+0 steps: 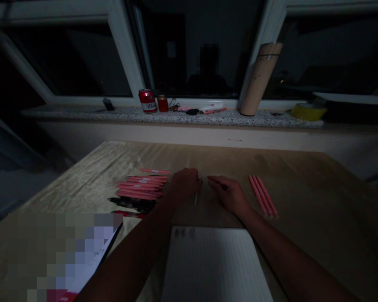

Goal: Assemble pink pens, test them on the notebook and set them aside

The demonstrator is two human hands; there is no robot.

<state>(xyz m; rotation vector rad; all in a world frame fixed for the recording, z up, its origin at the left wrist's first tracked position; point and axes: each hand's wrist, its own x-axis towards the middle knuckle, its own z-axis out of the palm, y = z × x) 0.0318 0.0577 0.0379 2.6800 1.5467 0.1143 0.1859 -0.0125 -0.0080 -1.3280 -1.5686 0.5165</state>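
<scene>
My left hand (186,183) is closed on a thin pale stick (195,197), which looks like a pen refill and points down toward the notebook. Its upper part is hidden by the fingers. Just to the right, my right hand (228,193) has its fingers stretched toward the left hand, thumb a little apart, with nothing visible in them. Left of my left hand lies a pile of pink pens (141,187), with black pens (135,204) and a red pen (129,214) below it. Three pink pens (262,196) lie side by side beyond my right hand.
A lined notebook (216,264) with small scribbles lies in front of me. A partly blurred, bright-screened device (96,256) is at lower left. On the windowsill stand a red can (148,101), a smaller red container (162,103), a tall flask (261,79) and yellow tape (308,112).
</scene>
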